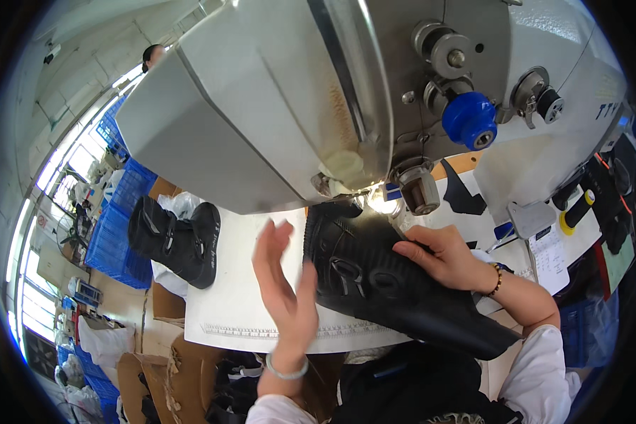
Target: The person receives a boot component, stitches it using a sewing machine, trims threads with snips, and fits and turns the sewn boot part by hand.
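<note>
White worktable [237,300]; black upper [396,300] under right fingers [425,234].

The head view comes from the left one of two wide fisheye cameras worn side by side on the person's head, upright and facing steeply down over the person's bare left hand [286,290], bare right hand [445,260] and a black ribbed boot piece [381,283], all within arm's reach. Nearest to the lens stands the bulky pale-grey metal sewing-machine head [261,99], filling much of the upper picture, with the white ruler-edged tabletop [240,300] beneath it. The wide lens also takes in blue plastic crates [120,247] farther off leftward, straight edges bowing toward the dark round rim.
</note>
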Demonstrator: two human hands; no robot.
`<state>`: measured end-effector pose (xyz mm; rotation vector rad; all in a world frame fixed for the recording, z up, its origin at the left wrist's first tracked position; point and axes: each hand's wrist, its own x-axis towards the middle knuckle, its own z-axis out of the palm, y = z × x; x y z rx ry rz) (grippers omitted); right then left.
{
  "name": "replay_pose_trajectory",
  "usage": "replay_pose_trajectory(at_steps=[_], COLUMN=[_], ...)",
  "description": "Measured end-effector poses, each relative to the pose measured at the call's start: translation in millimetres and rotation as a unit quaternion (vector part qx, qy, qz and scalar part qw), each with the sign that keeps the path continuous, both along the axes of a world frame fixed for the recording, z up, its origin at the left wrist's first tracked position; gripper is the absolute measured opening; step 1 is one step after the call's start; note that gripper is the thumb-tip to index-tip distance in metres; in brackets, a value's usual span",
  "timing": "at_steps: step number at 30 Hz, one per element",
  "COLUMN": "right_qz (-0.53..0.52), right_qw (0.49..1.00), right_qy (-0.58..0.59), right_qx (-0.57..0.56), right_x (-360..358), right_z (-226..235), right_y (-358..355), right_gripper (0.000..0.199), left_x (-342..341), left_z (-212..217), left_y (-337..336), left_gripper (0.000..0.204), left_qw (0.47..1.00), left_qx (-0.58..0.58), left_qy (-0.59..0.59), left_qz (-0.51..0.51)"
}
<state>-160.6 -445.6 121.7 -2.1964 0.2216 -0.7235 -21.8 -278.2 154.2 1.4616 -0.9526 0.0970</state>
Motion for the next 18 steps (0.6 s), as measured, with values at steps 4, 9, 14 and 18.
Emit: replay_pose_trajectory(at_steps=[4, 9, 14, 18], right_qz=[-0.023, -0.054, -0.103, -0.096], right_qw=[0.996, 0.990, 0.977, 0.966], right_qy=[-0.074, -0.077, -0.135, -0.164], right_qx=[0.041, 0.102, 0.126, 0.177], right_x=[8, 13, 25, 31], right_z=[-7, -19, -29, -28], right_y=[14, 30, 50, 59], right_gripper=[0.017, 0.015, 0.015, 0.015], left_x=[-48, -44, -26, -9], left_z=[-5, -37, -46, -42], left_y=[15, -14, -14, -9], left_gripper=[0.090, 0.093, 0.093, 0.090], left_qw=[0.982, 0.991, 0.990, 0.990], left_qx=[0.104, 0.064, -0.107, -0.122], left_qy=[-0.107, -0.113, -0.085, -0.064], left_qz=[-0.119, 0.027, 0.042, 0.029])
